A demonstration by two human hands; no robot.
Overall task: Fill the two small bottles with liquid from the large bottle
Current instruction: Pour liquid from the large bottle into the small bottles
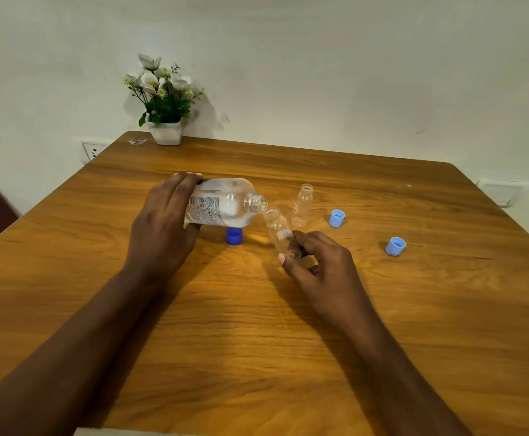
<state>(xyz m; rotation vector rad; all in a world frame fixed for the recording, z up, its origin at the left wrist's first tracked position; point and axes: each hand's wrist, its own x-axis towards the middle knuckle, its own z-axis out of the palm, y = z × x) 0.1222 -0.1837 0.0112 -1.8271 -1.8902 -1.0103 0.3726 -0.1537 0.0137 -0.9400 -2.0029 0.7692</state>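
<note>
The table [382, 309] has a smooth wood-grain top with a soft satin sheen. The large bottle [234, 199] is clear, glossy plastic bearing a printed white label [205, 207]. The nearer small bottle [278, 231] and farther small bottle [303, 205] are clear, smooth plastic. The dark blue cap [234, 236] is ribbed plastic. The farther light blue cap [336, 218] and nearer light blue cap [395, 246] are smooth plastic. The flower pot [166, 132] is white and matt.

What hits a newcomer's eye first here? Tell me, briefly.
Over the table, the left hand tips the large bottle sideways, its open mouth at the mouth of a small bottle held slanted in the right hand. A second small bottle stands upright behind, uncapped; a pot of white flowers sits at the far left corner.
</note>
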